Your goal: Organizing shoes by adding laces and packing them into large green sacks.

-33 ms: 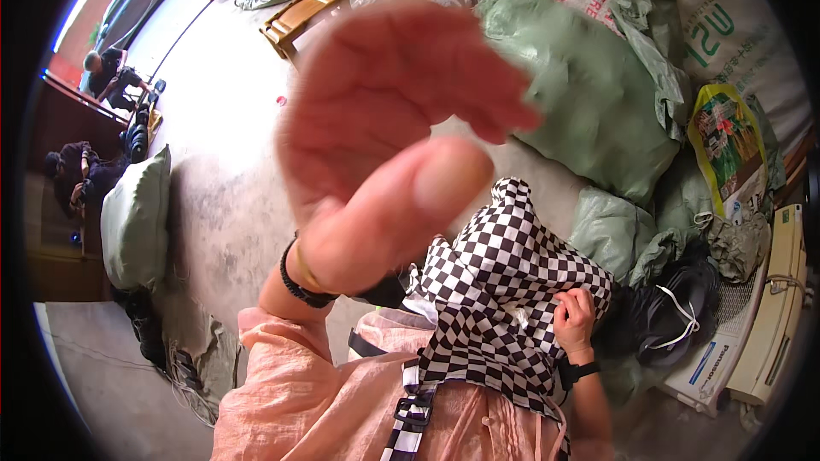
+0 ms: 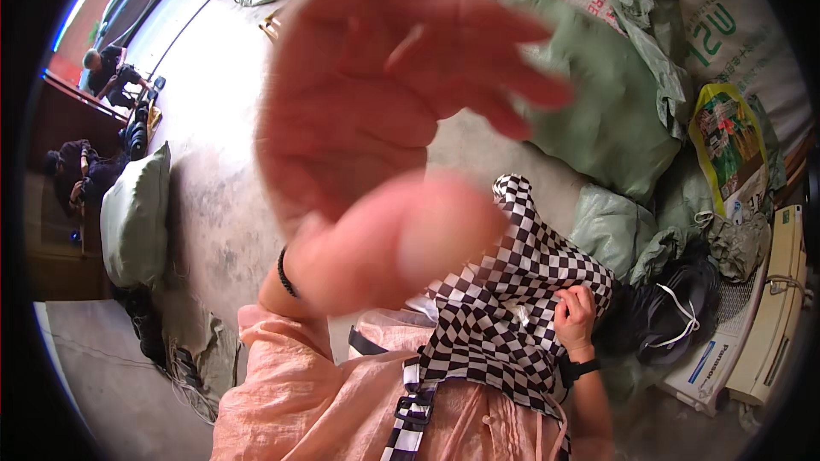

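Close up and blurred, my left hand (image 2: 354, 111) fills the upper middle, palm showing, thumb and fingers apart with nothing between them. A dark braided band circles its wrist. Over my lap lies a black-and-white checkered apron (image 2: 483, 324), worn on top of pink clothing (image 2: 290, 376). My right hand (image 2: 576, 320) rests on the apron's right side with fingers curled in; whether cloth is caught in them is hidden. That wrist wears a black band.
Large green sacks (image 2: 598, 111) and a white printed sack (image 2: 735, 43) are piled ahead right. A yellow-edged bag (image 2: 728, 145), black coils (image 2: 670, 312) and a cream appliance (image 2: 773, 307) lie right. Left stands a stuffed green sack (image 2: 137, 226); two people (image 2: 109, 77) sit beyond.
My left hand has risen nearer the head and looks larger, its fingers more spread. It now hides most of the wooden stool behind it. My right hand stays put.
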A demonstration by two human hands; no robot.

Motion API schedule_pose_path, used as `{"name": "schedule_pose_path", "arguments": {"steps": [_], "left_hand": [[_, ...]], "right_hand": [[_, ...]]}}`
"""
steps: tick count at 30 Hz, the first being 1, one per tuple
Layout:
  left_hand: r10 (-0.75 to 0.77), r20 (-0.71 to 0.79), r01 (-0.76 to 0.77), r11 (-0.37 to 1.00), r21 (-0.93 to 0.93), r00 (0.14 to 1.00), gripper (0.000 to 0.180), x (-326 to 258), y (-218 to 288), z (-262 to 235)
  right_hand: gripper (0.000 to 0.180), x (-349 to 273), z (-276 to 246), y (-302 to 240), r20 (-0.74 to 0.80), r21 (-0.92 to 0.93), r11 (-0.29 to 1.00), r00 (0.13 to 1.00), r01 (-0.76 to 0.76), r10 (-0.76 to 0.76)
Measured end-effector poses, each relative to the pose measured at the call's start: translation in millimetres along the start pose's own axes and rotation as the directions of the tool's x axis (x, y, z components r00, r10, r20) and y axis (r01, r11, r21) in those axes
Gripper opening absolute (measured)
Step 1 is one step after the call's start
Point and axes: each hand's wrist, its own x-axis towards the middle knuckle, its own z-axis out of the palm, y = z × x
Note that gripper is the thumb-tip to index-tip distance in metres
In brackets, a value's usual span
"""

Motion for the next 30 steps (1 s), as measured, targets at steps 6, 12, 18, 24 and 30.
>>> {"name": "schedule_pose_path", "arguments": {"steps": [6, 12, 18, 24, 30], "left_hand": [[0.047, -0.026, -0.048, 0.998, -0.043, 0.999, 0.076, 13, -8, -17], [0.15, -0.031, -0.152, 0.986, -0.076, 0.988, 0.079, 12, 7, -12], [0.267, -0.04, -0.269, 0.958, -0.101, 0.963, 0.082, 23, 22, -3], [0.35, -0.053, -0.354, 0.924, -0.146, 0.935, 0.085, 32, 29, -5], [0.438, -0.062, -0.442, 0.885, -0.149, 0.897, 0.088, 15, 65, -5]], "right_hand": [[0.017, 4, 2, 7, 0.021, -0.016, 1.0, 1.0, -0.007, 0.007], [0.017, 2, 3, 4, 0.009, 0.008, 1.0, 1.0, -0.005, 0.005], [0.018, 1, 4, 3, -0.019, 0.007, 1.0, 1.0, 0.011, -0.011], [0.017, 0, 4, 6, -0.023, 0.016, 1.0, 1.0, 0.015, -0.015], [0.018, 3, 2, 3, -0.026, 0.018, 1.0, 1.0, 0.01, -0.009]]}}
